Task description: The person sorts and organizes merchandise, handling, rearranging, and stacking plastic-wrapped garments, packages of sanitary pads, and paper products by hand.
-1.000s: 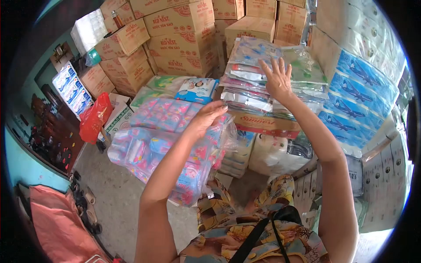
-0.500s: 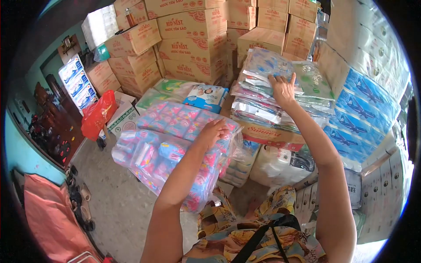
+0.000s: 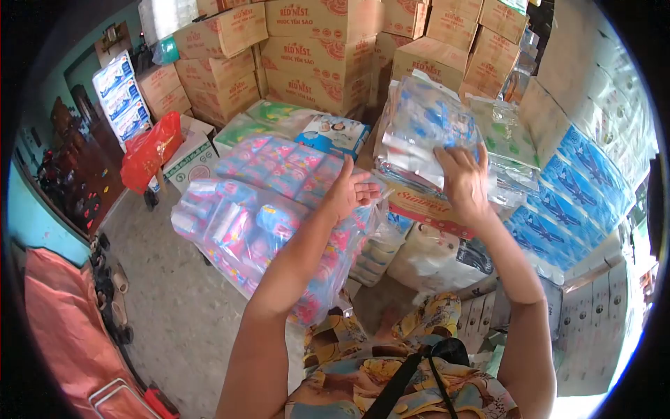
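Note:
Clear plastic packages with blue print [image 3: 429, 115] lie stacked on a red and brown carton [image 3: 426, 207]. My right hand [image 3: 466, 183] is at the front edge of the top package, fingers curled over it; the thumb side is partly hidden. Beside that stack, on the right, sit green-patterned packages [image 3: 506, 133]. My left hand [image 3: 351, 190] has its fingers apart and holds nothing, over the right part of the pink and blue wrapped packs [image 3: 269, 216]. Behind those packs lies a blue and white package [image 3: 333, 134].
Brown cartons [image 3: 317, 66] are piled at the back. Blue wrapped packs [image 3: 565, 199] stand at the right. A red plastic bag [image 3: 151, 152] hangs by a white box [image 3: 192, 166] on the left. Shoes [image 3: 115, 293] line the floor near an orange-red cover [image 3: 63, 314].
My right hand has come down onto the top package and pulled its front edge nearer, with the fingers curling. My left hand has risen slightly and its fingers have spread.

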A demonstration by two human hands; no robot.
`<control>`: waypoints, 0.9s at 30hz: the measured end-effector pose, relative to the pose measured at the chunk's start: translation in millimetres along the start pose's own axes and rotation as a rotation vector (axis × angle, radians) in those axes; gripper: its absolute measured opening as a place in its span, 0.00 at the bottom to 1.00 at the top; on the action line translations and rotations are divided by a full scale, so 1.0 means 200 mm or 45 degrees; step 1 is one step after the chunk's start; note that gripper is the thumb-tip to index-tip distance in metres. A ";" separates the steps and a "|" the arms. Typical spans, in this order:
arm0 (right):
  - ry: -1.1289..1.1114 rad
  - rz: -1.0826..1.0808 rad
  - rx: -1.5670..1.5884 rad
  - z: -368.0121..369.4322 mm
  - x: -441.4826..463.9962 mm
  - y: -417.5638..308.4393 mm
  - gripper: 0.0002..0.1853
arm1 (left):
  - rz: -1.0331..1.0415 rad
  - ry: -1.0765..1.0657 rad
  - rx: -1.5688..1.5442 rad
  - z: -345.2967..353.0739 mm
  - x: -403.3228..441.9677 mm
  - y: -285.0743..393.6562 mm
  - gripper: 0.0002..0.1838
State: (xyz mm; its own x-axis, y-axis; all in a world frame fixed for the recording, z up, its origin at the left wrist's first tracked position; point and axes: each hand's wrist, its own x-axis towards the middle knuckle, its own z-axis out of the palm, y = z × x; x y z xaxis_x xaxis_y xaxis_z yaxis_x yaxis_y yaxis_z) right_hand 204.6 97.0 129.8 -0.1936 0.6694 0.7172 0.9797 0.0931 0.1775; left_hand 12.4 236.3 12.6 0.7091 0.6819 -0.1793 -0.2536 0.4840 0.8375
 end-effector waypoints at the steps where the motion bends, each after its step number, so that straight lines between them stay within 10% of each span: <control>1: -0.003 -0.017 0.018 0.01 -0.06 -0.02 0.23 | -0.008 -0.031 -0.032 0.00 0.00 0.00 0.54; 10: -0.118 -0.021 0.144 0.01 -0.32 -0.30 0.23 | 0.314 -0.353 -0.072 0.11 -0.08 0.03 0.46; 16: -0.212 -0.158 0.290 0.07 -0.43 -0.41 0.22 | 0.014 -0.375 -0.381 0.06 -0.05 0.01 0.36; 27: -0.144 0.060 0.672 -0.04 -0.41 -0.35 0.30 | 0.418 -0.146 0.188 0.03 -0.01 -0.02 0.18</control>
State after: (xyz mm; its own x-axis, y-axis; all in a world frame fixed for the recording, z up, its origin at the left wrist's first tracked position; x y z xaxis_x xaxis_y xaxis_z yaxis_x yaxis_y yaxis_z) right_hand 151.6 30.2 64.9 -0.1702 0.7541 0.6344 0.8860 0.3989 -0.2365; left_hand 14.7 229.8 13.1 0.6769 0.7178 0.1633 -0.3881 0.1595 0.9077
